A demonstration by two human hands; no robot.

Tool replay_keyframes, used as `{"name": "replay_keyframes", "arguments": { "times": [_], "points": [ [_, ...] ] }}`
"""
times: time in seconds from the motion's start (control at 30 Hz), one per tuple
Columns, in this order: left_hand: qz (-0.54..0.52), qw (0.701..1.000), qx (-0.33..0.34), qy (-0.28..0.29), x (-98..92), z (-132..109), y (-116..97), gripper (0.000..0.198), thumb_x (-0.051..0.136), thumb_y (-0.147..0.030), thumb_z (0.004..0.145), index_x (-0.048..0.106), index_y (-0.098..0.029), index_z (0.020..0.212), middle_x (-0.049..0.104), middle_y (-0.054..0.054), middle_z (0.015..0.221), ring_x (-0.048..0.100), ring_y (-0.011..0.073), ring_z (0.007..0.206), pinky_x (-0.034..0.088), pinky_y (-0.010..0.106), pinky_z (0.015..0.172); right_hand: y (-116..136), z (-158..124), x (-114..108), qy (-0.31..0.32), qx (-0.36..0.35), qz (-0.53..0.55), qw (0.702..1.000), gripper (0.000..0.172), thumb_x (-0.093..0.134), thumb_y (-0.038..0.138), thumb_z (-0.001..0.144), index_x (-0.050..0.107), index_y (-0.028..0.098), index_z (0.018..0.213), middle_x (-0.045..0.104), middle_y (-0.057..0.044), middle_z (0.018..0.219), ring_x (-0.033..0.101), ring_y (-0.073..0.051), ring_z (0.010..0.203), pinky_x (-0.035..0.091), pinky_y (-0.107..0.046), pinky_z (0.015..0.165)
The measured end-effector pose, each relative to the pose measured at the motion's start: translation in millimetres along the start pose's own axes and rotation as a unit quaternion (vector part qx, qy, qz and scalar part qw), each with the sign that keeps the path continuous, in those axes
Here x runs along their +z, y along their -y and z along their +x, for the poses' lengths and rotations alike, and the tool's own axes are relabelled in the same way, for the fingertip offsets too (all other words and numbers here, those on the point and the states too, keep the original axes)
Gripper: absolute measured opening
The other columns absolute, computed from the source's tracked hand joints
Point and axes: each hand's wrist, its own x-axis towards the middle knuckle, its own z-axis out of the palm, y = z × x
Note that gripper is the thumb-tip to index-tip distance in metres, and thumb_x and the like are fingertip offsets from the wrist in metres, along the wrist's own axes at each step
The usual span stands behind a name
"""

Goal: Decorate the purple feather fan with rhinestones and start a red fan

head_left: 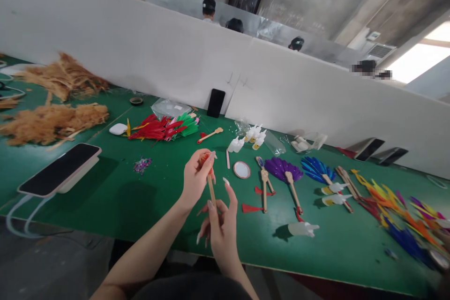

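Observation:
Over the front middle of the table, my left hand (197, 177) is closed around the upper end of a wooden fan handle (211, 189). Something orange-red shows between its fingers, partly hidden. My right hand (222, 227) pinches the lower end of the same handle between thumb and fingers, its index finger raised. Beyond my hands lie another wooden handle (210, 135) with a red tassel and a pale pink stick (228, 159). Right of them are a round white dish (242, 169), wooden handles (265, 183) with red tassels, and a purple feather fan (284, 168).
White glue bottles (259, 139) stand behind the dish; another bottle (303, 229) lies near the front. Red feathers (154, 128), purple sequins (142, 165) and a phone (60, 168) with cables lie left. Blue feathers (318, 169) lie right. A white partition (168, 51) borders the green table (154, 197).

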Motion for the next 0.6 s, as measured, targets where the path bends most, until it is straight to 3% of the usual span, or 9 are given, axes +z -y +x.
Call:
{"name": "replay_keyframes", "arguments": {
  "times": [0.13, 0.27, 0.33, 0.47, 0.6],
  "points": [
    [0.0, 1.0, -0.01, -0.011, 1.9, 6, -1, 0.032, 0.062, -0.048, 0.081, 0.055, -0.018, 0.079, 0.044, -0.008, 0.045, 0.044, 0.0062, 0.034, 0.037, 0.016, 0.033, 1, -1, 4, -0.003, 0.004, 0.01, 1.0, 0.06, 0.047, 0.048, 0.092, 0.018, 0.031, 0.143, 0.06, 0.003, 0.08, 0.047, -0.004, 0.033, 0.041, -0.017, 0.031],
    [0.03, 0.998, -0.047, 0.041, -3.3, 11, -7, 0.043, 0.05, -0.058, 0.085, 0.054, -0.017, 0.074, 0.048, -0.005, 0.04, 0.044, 0.0077, 0.029, 0.029, 0.016, 0.029, 0, 0, 4, -0.016, 0.004, 0.007, 1.0, 0.061, 0.046, 0.049, 0.092, 0.017, 0.03, 0.141, 0.061, 0.003, 0.078, 0.049, -0.005, 0.032, 0.039, -0.016, 0.029],
    [0.043, 0.993, -0.055, 0.093, -8.5, 12, -11, 0.046, 0.045, -0.06, 0.086, 0.056, -0.015, 0.08, 0.054, -0.002, 0.044, 0.049, 0.0094, 0.033, 0.033, 0.017, 0.032, 0, 1, 2, -0.029, -0.003, 0.003, 1.0, 0.06, 0.047, 0.049, 0.092, 0.018, 0.029, 0.141, 0.061, 0.004, 0.076, 0.049, -0.005, 0.033, 0.039, -0.016, 0.029],
    [0.062, 0.981, -0.06, 0.171, -16.0, 9, -17, 0.037, 0.067, -0.045, 0.077, 0.054, -0.017, 0.097, 0.061, -0.003, 0.059, 0.061, 0.0125, 0.051, 0.049, 0.021, 0.049, 2, 2, -3, -0.029, -0.011, 0.0, 1.0, 0.059, 0.046, 0.047, 0.093, 0.017, 0.029, 0.141, 0.063, 0.003, 0.077, 0.049, -0.004, 0.034, 0.04, -0.016, 0.032],
    [0.081, 0.989, -0.029, 0.123, -13.6, 4, -14, 0.028, 0.064, -0.041, 0.081, 0.052, -0.017, 0.09, 0.056, -0.005, 0.053, 0.055, 0.0098, 0.044, 0.042, 0.018, 0.043, 4, 2, -3, -0.031, -0.006, -0.008, 0.999, 0.059, 0.047, 0.048, 0.092, 0.018, 0.028, 0.14, 0.064, 0.003, 0.077, 0.049, -0.004, 0.035, 0.039, -0.016, 0.032]
  ]
}}
